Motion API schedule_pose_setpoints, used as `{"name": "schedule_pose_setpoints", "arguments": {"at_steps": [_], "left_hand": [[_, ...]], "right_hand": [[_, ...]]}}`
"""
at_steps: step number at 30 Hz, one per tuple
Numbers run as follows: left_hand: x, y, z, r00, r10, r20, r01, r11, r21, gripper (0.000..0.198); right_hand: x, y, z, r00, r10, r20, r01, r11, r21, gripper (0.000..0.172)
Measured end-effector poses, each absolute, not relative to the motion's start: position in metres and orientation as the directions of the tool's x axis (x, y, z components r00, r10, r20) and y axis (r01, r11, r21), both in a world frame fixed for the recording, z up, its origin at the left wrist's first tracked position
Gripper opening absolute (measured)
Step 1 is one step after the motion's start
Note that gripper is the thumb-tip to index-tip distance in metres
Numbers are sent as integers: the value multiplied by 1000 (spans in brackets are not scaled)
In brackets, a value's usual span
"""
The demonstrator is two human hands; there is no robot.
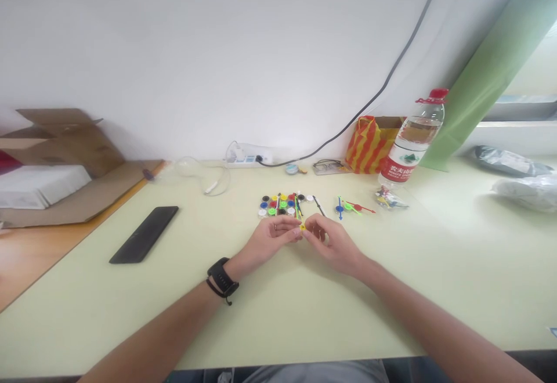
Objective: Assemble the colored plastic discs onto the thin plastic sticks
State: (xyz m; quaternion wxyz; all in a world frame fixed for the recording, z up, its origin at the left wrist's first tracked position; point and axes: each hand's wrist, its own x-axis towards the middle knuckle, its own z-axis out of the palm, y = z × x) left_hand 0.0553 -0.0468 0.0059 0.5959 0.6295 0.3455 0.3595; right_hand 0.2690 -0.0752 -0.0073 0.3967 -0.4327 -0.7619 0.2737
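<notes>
Between the fingertips of both hands is a small yellow plastic spinner arrow (pixel 303 228), its hub showing and a thin part pointing away from me. My left hand (pixel 281 231) pinches it from the left. From the right, my right hand (pixel 331 242) closes thumb and fingers on it. Just beyond the hands lie several round discs (pixel 272 211) in white, blue, green, red, black and yellow, with loose thin pointers among them. A black pointer (pixel 319 205) lies to their right. Further right are a blue arrow (pixel 340 208), a green arrow (pixel 349 206) and a red arrow (pixel 358 208), each with a round hub.
A clear bag of small parts (pixel 387 198) lies before a large water bottle (pixel 411 139) and a striped bag (pixel 368 145). A power strip (pixel 248 156) with cables sits by the wall. At left are a black flat object (pixel 145 234) and an open cardboard box (pixel 82 145).
</notes>
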Motion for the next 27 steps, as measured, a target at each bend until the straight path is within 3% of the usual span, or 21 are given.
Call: {"name": "schedule_pose_setpoints", "arguments": {"at_steps": [6, 12, 17, 23, 27], "left_hand": [[55, -42, 1, 456, 890, 18, 104, -73, 992, 38], [52, -37, -4, 517, 856, -4, 131, -74, 989, 32], [51, -39, 1, 561, 828, -13, 158, -91, 983, 25], [48, -40, 0, 590, 806, 54, 242, -239, 940, 14], [49, -47, 1, 633, 762, 133, 379, -455, 806, 22]], "right_hand": [[299, -43, -12, -103, 799, 593, 677, 493, -547, 11], [324, -12, -35, 14, 849, 528, 839, 277, -468, 14], [334, -9, -42, 88, 839, 538, 904, 159, -396, 6], [331, -13, -39, -65, 841, 537, 916, 264, -303, 17], [319, -21, -40, -208, 845, 493, 925, 334, -182, 29]]}}
